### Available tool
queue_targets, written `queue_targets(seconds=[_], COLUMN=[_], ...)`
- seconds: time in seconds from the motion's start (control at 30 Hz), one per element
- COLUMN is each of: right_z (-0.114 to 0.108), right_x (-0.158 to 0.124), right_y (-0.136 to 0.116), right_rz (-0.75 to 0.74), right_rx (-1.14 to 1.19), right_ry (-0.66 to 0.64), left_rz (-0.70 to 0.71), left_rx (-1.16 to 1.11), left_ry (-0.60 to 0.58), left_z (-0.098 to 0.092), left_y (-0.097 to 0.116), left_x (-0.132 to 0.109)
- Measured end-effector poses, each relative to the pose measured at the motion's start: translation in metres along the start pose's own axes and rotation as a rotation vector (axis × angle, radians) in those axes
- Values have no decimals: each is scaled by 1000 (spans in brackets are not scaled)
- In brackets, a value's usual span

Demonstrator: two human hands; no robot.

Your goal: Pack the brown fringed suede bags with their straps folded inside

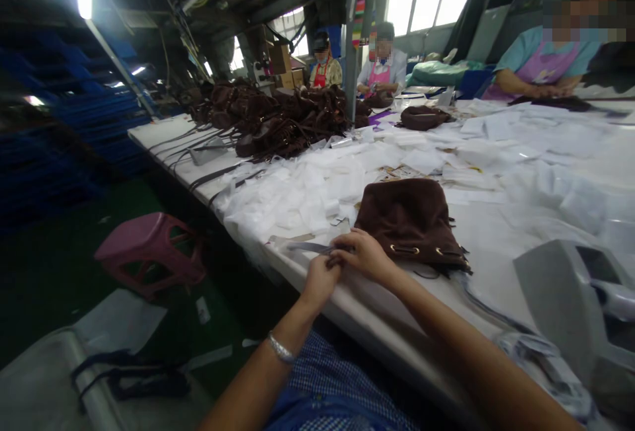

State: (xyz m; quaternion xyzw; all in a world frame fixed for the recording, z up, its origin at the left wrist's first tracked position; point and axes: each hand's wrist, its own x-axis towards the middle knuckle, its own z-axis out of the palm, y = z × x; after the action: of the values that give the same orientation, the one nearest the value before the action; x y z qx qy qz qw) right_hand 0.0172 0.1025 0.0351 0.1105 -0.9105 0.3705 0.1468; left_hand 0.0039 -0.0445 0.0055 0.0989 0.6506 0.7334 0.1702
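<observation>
At the near edge of the table, my left hand (323,279) and my right hand (366,254) meet with fingers closed in a pinch. Between them is a narrow dark strap (310,246), its flat greyish end pointing left past my fingers. What exactly lies under the fingertips is hidden. Just beyond my right hand lies a dark brown drawstring bag (404,216), with gold eyelets along the side toward me and a cord threaded through them. My right wrist is close to the bag's left corner.
White wrapping sheets (307,186) cover much of the table (297,272). Brown bags (278,117) are heaped at the far left. A grey tape dispenser (560,299) stands at right. A pink stool (143,246) is on the floor. Several co-workers (540,64) are across the table.
</observation>
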Motion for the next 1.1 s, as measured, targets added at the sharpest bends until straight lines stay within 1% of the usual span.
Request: queue_targets(seconds=[0.07,0.13,0.17,0.2,0.27,0.33,0.4,0.47,0.53,0.63,0.73,0.8,0.9,1.03,1.1], right_z=[0,-1,-2,-3,-4,-3,-2,1,4,7,10,11,13,16,17], right_x=[-2,-5,-6,-6,-7,-7,-7,-7,-7,-6,-7,-8,-9,-10,-10], right_y=[2,4,5,6,8,10,10,9,8,9,10,11,12,12,11], right_rz=[-2,-18,-31,-47,-76,-93,-98,-87,-75,-70,-77,-81,-73,-57,-48], right_rx=[18,10,4,-3,-10,-17,-27,-38,-46,-67,-108,-137,-174,-195,-194], right_ry=[0,-29,-51,-74,-99,-109,-113,-107,-103,-97,-78,-57,-27,9,22], left_rz=[-40,-116,-165,-208,-242,-221,-175,-141,-90,-16,-11,-6,41,52,43], left_rx=[-53,-221,-340,-465,-643,-703,-707,-713,-724,-719,-698,-678,-603,-463,-456], left_ry=[-73,-81,-48,19,189,308,341,339,323,259,234,246,258,200,167], left_z=[-11,-28,-38,-48,-67,-80,-85,-84,-79,-70,-65,-64,-63,-58,-53], left_y=[8,16,20,22,26,28,28,29,29,29,29,30,31,31,31], left_x=[-13,-21,-23,-22,-17,-10,-5,-3,-5,-9,-11,-12,-14,-20,-23])
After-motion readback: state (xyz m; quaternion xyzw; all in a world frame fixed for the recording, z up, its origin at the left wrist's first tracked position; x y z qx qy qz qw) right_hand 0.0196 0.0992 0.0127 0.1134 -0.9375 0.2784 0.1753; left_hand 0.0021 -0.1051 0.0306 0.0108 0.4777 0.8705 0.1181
